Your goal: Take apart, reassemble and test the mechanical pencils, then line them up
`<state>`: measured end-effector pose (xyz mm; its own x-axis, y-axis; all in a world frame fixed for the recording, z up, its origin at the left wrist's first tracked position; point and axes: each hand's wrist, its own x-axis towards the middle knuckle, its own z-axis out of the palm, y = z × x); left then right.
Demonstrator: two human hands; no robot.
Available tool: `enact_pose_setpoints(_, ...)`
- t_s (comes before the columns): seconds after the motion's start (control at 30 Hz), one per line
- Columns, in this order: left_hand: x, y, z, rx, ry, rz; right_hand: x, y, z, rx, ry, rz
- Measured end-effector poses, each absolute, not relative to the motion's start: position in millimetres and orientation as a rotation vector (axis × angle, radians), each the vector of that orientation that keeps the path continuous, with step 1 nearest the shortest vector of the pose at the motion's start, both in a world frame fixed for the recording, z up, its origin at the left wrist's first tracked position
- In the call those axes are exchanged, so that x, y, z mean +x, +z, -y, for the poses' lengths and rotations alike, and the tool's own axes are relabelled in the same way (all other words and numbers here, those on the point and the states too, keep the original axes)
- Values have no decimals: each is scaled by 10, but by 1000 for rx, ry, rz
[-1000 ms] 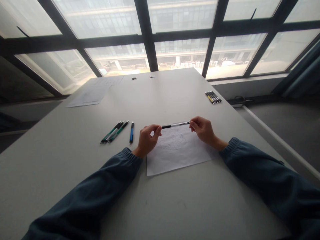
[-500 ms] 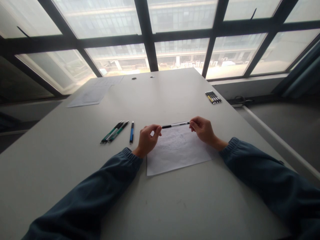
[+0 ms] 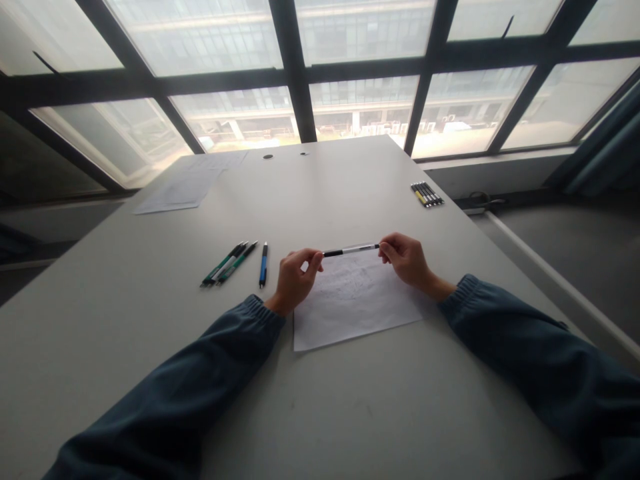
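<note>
A black-and-white pen (image 3: pixel 351 250) lies nearly level between my two hands, over the upper edge of a sheet of paper. My left hand (image 3: pixel 296 277) is closed, pinching the pen's black end between thumb and finger. At the other end, my right hand (image 3: pixel 406 259) grips the tip in a pinch. Faint scribbled marks show on the white paper (image 3: pixel 357 317) beneath. Just left of my left hand rests a blue pen (image 3: pixel 263 265), with a group of green and black pens (image 3: pixel 229 265) beyond it.
Several black pens, one with a yellow part (image 3: pixel 427 194), lie in a row near the table's right edge. Sheets of paper (image 3: pixel 177 190) lie at the far left. The white table (image 3: pixel 300 200) reaches toward large windows, with round holes (image 3: pixel 268 157) near its far edge.
</note>
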<state>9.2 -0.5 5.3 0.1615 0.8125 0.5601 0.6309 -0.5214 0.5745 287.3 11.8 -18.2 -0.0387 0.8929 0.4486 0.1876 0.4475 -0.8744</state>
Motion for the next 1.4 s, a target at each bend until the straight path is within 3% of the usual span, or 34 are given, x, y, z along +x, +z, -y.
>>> enact_pose_setpoints(1.4,112,97,30,2214,1279,-1405,2881,-165,-103,-985,758,1571)
